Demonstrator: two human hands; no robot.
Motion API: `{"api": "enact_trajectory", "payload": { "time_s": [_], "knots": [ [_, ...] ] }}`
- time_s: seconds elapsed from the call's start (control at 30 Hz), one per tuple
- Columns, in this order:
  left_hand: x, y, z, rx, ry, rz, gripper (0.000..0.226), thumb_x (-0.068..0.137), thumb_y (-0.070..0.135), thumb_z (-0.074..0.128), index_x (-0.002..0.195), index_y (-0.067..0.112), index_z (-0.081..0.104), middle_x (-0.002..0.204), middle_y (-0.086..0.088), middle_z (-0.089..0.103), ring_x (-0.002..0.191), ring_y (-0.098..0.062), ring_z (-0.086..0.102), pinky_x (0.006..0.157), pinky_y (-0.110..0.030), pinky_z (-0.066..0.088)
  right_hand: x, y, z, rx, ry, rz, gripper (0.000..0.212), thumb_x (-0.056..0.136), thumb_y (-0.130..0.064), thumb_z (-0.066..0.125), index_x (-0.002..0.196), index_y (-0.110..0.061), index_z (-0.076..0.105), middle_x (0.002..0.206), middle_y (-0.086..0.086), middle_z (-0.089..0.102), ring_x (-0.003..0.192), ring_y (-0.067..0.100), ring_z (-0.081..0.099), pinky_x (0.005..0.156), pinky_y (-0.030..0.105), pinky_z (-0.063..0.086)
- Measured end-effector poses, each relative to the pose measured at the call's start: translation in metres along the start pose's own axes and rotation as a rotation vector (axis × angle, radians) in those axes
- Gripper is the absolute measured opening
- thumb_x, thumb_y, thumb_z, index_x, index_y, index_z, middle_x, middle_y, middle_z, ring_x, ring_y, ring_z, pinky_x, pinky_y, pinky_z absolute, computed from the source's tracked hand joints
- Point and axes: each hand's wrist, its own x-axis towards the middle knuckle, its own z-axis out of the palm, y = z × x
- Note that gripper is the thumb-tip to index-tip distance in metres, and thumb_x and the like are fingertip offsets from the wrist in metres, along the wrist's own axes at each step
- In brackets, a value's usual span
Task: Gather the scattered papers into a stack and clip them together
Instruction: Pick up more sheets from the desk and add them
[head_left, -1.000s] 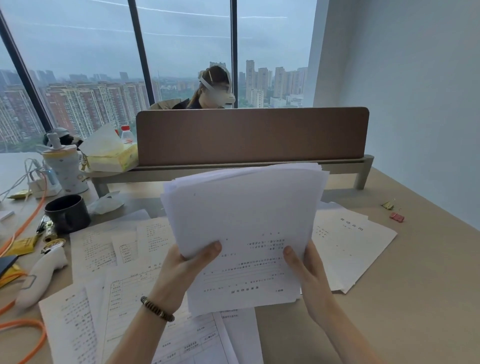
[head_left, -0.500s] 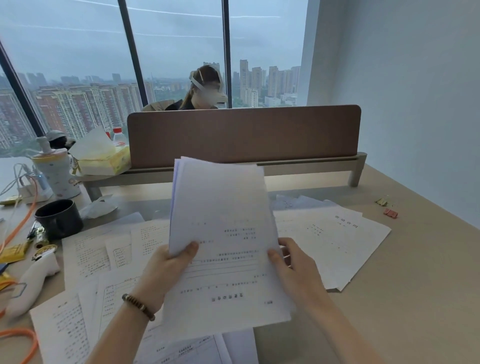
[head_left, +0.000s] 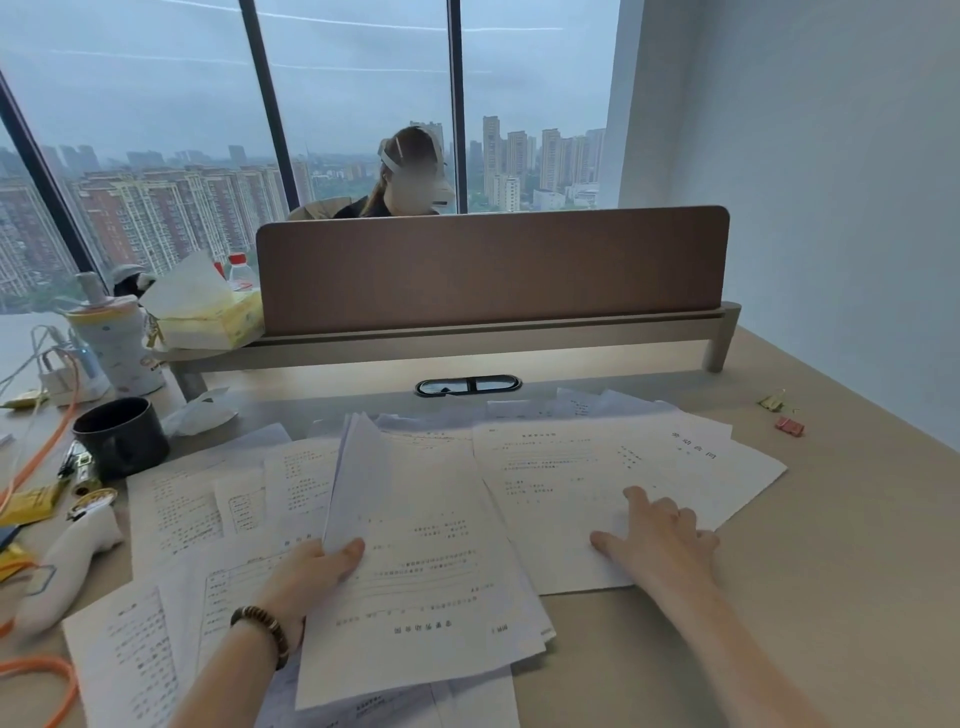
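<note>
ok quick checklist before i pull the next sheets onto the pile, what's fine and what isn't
1. Left hand grips the gathered stack: ok.
2. Stack edges squared: not ok, the sheets fan apart at the top left.
3. Right hand free for the next pickup: ok, it rests with spread fingers on the papers at right.
4. All loose sheets collected: not ok, more papers at left lie spread on the desk.
5. Clips within sight: ok, the binder clips sit at the far right of the desk.
6. Clip big enough for the stack: cannot tell.
</note>
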Motion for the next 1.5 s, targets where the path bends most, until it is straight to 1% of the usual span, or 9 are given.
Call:
{"api": "enact_trajectory", "payload": {
  "time_s": [0.23,0.37,0.53,0.8,0.9,1.07,1.23,1.33,1.5],
  "knots": [
    [0.001,-0.002,0.001,0.006,0.016,-0.001,0.020,0.095,0.020,0.061,0.100,0.003,0.070,0.084,-0.014,0.078,0.080,-0.036,0.073,0.066,-0.038,0.058,0.011,0.003,0.002,0.644,0.023,-0.020,0.064,0.083,-0.021,0.077,0.139,-0.023,0.046,0.138,0.009,0.053,0.123,0.028,0.052,0.098,0.036,0.045],
    [-0.001,-0.001,0.003,0.007,-0.007,-0.005,0.021,0.096,0.020,0.059,0.101,0.004,0.070,0.087,-0.015,0.078,0.081,-0.035,0.074,0.064,-0.037,0.059,0.009,0.003,-0.001,0.896,-0.014,0.051,0.067,0.085,-0.017,0.074,0.143,-0.029,0.041,0.128,0.007,0.057,0.106,0.025,0.056,0.081,0.041,0.057],
    [-0.005,0.002,0.003,-0.005,-0.018,0.002,0.022,0.095,0.019,0.060,0.103,0.001,0.070,0.091,-0.018,0.078,0.086,-0.038,0.073,0.078,-0.047,0.060,-0.005,0.002,-0.030,1.050,0.052,-0.122,0.052,0.087,-0.010,0.071,0.133,-0.028,0.055,0.113,0.002,0.075,0.097,0.022,0.071,0.088,0.044,0.057],
    [-0.016,0.011,0.012,-0.170,-0.059,0.014,0.023,0.094,0.018,0.060,0.105,0.000,0.068,0.087,-0.018,0.078,0.070,-0.033,0.075,0.054,-0.037,0.060,-0.035,0.001,-0.077,1.901,-0.534,-0.637,0.047,0.080,-0.002,0.070,0.127,-0.006,0.066,0.109,0.010,0.076,0.091,0.024,0.075,0.083,0.040,0.061],
    [-0.020,0.014,0.018,-0.258,-0.067,0.026,0.023,0.094,0.022,0.060,0.105,0.003,0.069,0.082,-0.013,0.079,0.064,-0.028,0.075,0.049,-0.032,0.058,-0.032,-0.002,-0.066,1.850,-0.499,-0.468,0.044,0.081,-0.005,0.065,0.125,-0.003,0.066,0.112,0.015,0.075,0.090,0.026,0.076,0.082,0.039,0.061],
    [-0.027,0.027,0.027,-0.290,-0.084,0.105,0.029,0.093,0.042,0.056,0.096,0.016,0.069,0.076,0.004,0.077,0.057,-0.007,0.073,0.044,-0.016,0.052,-0.031,-0.001,-0.026,1.281,-0.223,-0.086,0.041,0.083,0.001,0.072,0.121,-0.013,0.067,0.099,0.012,0.079,0.088,0.032,0.076,0.081,0.042,0.060],
    [-0.024,0.031,0.032,-0.340,-0.107,0.166,0.042,0.090,0.050,0.050,0.105,0.017,0.070,0.081,0.005,0.080,0.070,-0.016,0.076,0.050,-0.022,0.056,-0.038,-0.007,-0.020,0.923,-0.092,-0.142,0.034,0.086,-0.013,0.073,0.108,-0.037,0.065,0.090,-0.010,0.073,0.085,0.004,0.066,0.085,0.034,0.053],
    [-0.030,0.036,0.038,-0.354,-0.143,0.190,0.033,0.096,0.039,0.049,0.102,0.014,0.070,0.077,0.001,0.079,0.063,-0.017,0.075,0.046,-0.023,0.055,-0.039,-0.009,-0.020,0.865,-0.133,-0.175,0.035,0.093,-0.016,0.064,0.090,-0.051,0.061,0.091,-0.001,0.077,0.087,0.016,0.070,0.088,0.039,0.053],
    [-0.029,0.030,0.039,-0.462,-0.215,0.121,0.037,0.085,0.017,0.064,0.120,0.003,0.064,0.110,-0.021,0.073,0.096,-0.041,0.071,0.073,-0.046,0.062,-0.041,-0.013,-0.009,0.773,-0.145,-0.242,0.019,0.097,-0.027,0.059,0.103,-0.036,0.076,0.097,-0.011,0.076,0.101,0.014,0.069,0.095,0.035,0.051]
  ]
}}
